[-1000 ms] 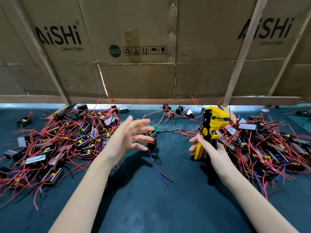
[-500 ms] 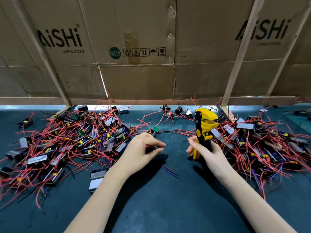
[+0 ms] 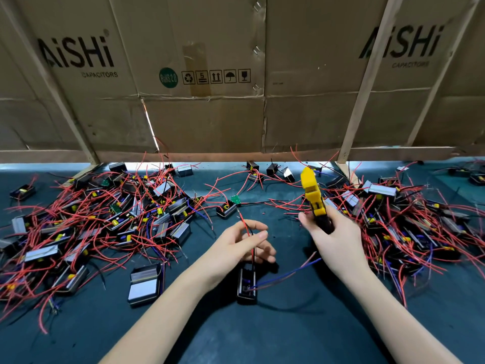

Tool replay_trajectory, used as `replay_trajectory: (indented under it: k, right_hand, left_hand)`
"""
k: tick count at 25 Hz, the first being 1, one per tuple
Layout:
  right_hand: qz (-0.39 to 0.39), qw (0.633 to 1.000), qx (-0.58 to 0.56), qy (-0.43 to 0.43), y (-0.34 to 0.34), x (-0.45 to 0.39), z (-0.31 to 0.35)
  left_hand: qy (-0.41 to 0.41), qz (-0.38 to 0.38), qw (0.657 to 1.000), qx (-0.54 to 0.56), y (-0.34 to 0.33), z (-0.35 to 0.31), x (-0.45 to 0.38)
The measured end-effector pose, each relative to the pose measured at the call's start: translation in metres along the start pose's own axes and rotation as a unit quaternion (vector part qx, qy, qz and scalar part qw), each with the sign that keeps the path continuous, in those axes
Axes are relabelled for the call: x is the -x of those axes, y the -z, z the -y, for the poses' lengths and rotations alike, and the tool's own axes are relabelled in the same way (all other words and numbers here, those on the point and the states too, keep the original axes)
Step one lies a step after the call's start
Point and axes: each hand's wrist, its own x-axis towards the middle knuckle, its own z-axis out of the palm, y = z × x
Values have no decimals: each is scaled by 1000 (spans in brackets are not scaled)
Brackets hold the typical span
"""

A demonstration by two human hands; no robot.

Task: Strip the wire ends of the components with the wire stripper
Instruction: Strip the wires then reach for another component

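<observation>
My left hand (image 3: 242, 245) pinches a red and a black wire (image 3: 245, 227) between thumb and fingers, their free ends pointing up and away. Those wires run down to a small black box component (image 3: 246, 285) that sits or hangs just below the hand, with blue wires trailing off to its right. My right hand (image 3: 332, 237) grips the black handles of a yellow wire stripper (image 3: 312, 191), whose jaws point up and away. The stripper's head is to the right of the wire ends and apart from them.
On the dark green mat (image 3: 262, 332), a big tangle of components with red wires (image 3: 91, 222) lies at the left and another such pile (image 3: 409, 219) at the right. A lone grey-topped box (image 3: 145, 283) lies near my left forearm. A cardboard wall (image 3: 210, 114) closes off the back.
My left hand has picked a component off the mat and drawn it toward me, its red and black wires now pinched upright. The stripper in my right hand has tilted and shifted slightly.
</observation>
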Motion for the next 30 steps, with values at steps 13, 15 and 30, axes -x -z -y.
replay_trajectory:
  k: [13, 15, 30]
  right_hand:
    - [-30, 970, 239, 22, -4, 2, 7]
    - [-44, 967, 246, 46, -5, 2, 6]
    - [-140, 877, 436, 145, -6, -1, -8]
  left_hand:
    - [-37, -119, 992, -18, -5, -1, 3]
    - [-49, -116, 991, -53, -2, -3, 3]
    - [-110, -155, 978, -88, 5, -9, 3]
